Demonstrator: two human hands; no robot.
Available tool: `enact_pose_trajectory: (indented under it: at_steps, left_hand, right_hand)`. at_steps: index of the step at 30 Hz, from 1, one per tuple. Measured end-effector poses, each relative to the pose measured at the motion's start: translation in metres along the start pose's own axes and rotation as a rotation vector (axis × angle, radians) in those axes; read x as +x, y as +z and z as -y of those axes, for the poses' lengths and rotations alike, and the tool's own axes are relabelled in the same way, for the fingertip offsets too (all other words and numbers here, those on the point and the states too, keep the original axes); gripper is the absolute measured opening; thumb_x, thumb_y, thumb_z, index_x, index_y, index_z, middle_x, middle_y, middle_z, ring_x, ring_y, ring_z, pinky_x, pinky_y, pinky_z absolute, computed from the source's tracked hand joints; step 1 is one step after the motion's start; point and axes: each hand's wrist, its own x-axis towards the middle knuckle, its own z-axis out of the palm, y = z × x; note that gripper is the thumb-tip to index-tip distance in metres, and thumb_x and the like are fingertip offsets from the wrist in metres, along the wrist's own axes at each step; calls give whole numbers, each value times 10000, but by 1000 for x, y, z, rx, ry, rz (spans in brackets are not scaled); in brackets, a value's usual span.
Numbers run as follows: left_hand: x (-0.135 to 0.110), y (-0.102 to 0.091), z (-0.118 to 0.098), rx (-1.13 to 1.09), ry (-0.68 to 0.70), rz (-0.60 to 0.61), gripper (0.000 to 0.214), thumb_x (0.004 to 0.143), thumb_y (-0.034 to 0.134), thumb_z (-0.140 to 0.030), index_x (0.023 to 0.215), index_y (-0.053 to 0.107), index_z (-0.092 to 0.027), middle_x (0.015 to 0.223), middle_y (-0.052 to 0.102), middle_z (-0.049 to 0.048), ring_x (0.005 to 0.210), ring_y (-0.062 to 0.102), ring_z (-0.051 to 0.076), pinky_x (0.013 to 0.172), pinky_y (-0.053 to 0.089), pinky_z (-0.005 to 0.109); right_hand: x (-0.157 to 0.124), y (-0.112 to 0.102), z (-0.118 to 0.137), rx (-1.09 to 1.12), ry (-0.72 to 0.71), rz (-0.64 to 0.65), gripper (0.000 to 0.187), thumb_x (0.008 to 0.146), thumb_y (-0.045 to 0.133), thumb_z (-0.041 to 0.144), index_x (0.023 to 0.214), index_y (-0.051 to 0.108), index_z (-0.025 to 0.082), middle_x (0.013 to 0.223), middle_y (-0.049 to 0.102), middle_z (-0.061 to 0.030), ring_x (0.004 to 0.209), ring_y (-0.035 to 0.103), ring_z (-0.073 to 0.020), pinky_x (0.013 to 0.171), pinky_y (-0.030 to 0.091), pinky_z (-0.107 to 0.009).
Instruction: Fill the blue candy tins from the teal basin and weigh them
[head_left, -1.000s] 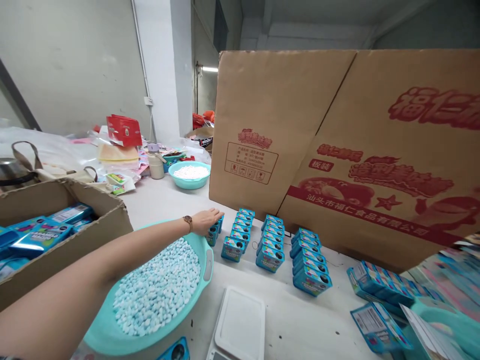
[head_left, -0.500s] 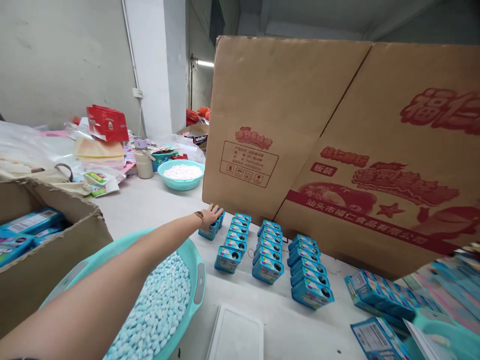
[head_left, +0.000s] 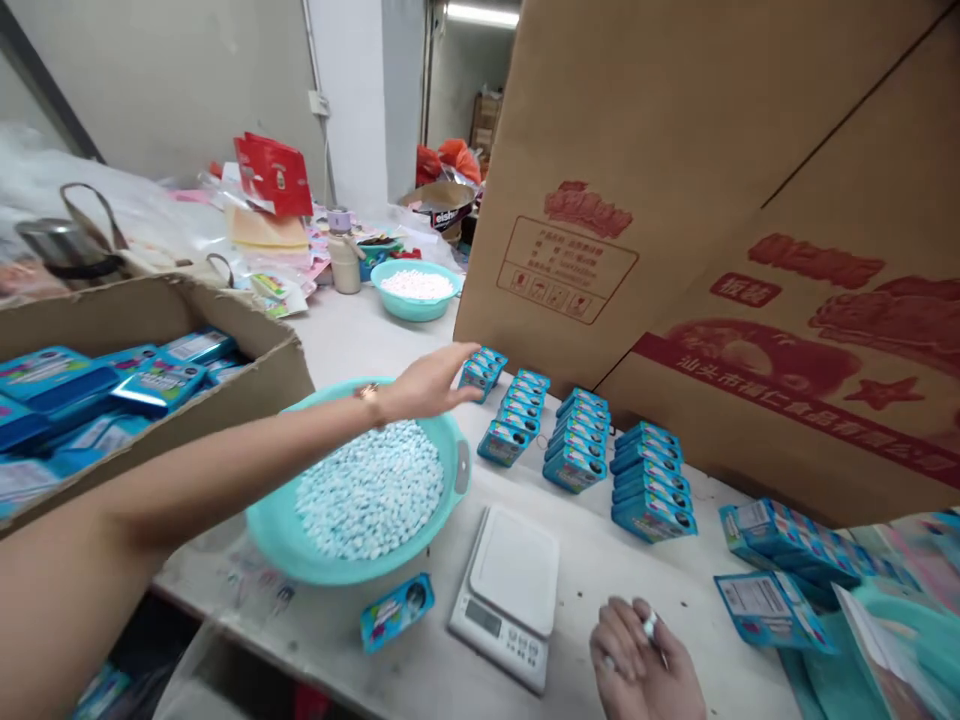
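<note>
Where half a second ago the left hand (head_left: 429, 386) lay with its fingers on the near end of the leftmost row of small blue boxes (head_left: 484, 367), it has now lifted clear. It hovers flat and open, palm down, fingers stretched out. The row sits just beyond the fingertips and does not seem to touch them. By the look of it, the contact is over and the row stands on its own.

That row's long axis runs on from the fingertips, away from the person and toward the big printed carton (head_left: 675, 200) behind it. Each box stands upright, its windowed face turned back toward the hand. Three more rows lie parallel, further off on the thumb side.

Directly beneath the wrist and forearm is the teal basin (head_left: 339, 572), heaped with pale blue pellets (head_left: 371, 490). A white scale (head_left: 510, 590) stands past the basin, nearer the person, and a single blue box (head_left: 396, 611) lies flat beside it.

Now in view at the lower edge, the right hand (head_left: 643, 662) has its fingers curled over the table (head_left: 600, 560). Whether it holds anything cannot be told.
</note>
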Motion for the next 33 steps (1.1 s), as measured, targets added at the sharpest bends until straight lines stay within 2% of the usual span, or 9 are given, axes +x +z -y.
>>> enact_pose_trajectory:
  at_steps: [2,5,7,10,17,21,24,27,33]
  left_hand:
    - [-81,-1,-26,-140,133,-62,517,917,553,-423,1373,428,-217,1326,582,97,1197,564,246,1010,455,404]
    - [-191,35,-59,-156,152,5,487,893,585,-348,1352,468,-233,1202,647,90,1074,615,251,887,520,398]
    - [-237,71,-70,-70,114,-38,611,830,644,-291,1396,435,-191,1272,619,128,1118,590,298,909,510,444]
    - [-262,116,-80,84,41,-106,669,823,600,-162,1455,381,-173,1418,537,134,1262,511,318,1023,438,479]
    - [-263,142,-86,78,71,-257,479,876,455,-77,1295,579,-274,1353,604,77,1322,477,310,1094,364,557]
    - [-254,131,-92,-167,146,-292,662,861,407,-10,1462,373,-287,1216,643,88,1149,588,242,1029,467,450]
    - [-221,113,-109,-363,124,-295,740,899,451,-71,1539,142,-276,1262,593,107,1138,573,238,987,495,407]
    - [-166,106,-129,-504,143,-208,789,884,510,-104,1536,99,-274,1244,583,99,1127,561,246,990,488,418]
    - [-87,140,-143,-491,209,60,889,765,553,-23,1523,140,-234,1246,589,106,1147,547,263,1012,474,457]
  right_hand:
    - [3,10,-13,54,65,79,154,745,602,83,796,504,189,609,404,78,427,373,-47,385,395,-163]
    - [5,26,-30,33,123,167,152,748,570,67,820,505,185,606,417,78,432,375,-49,386,361,-152]
    - [3,35,-39,30,148,226,147,755,570,71,827,507,183,612,428,73,443,384,-48,390,346,-144]
    - [-1,44,-50,29,186,310,138,776,589,92,821,502,189,631,446,67,468,401,-49,398,336,-134]
    - [-10,30,-60,56,238,352,179,807,638,122,774,476,190,652,469,66,487,418,-40,402,338,-122]
    - [-11,15,-43,33,172,369,162,825,614,113,773,483,193,637,455,74,479,415,-39,407,339,-123]
    - [-10,12,-25,72,128,346,156,827,610,113,774,486,191,636,451,74,477,422,-43,408,357,-136]
    - [-5,16,-10,108,94,326,167,824,610,107,773,476,193,641,454,75,470,421,-43,401,361,-142]
    - [14,25,7,171,54,299,165,828,605,119,778,466,192,635,440,78,455,408,-41,397,357,-146]
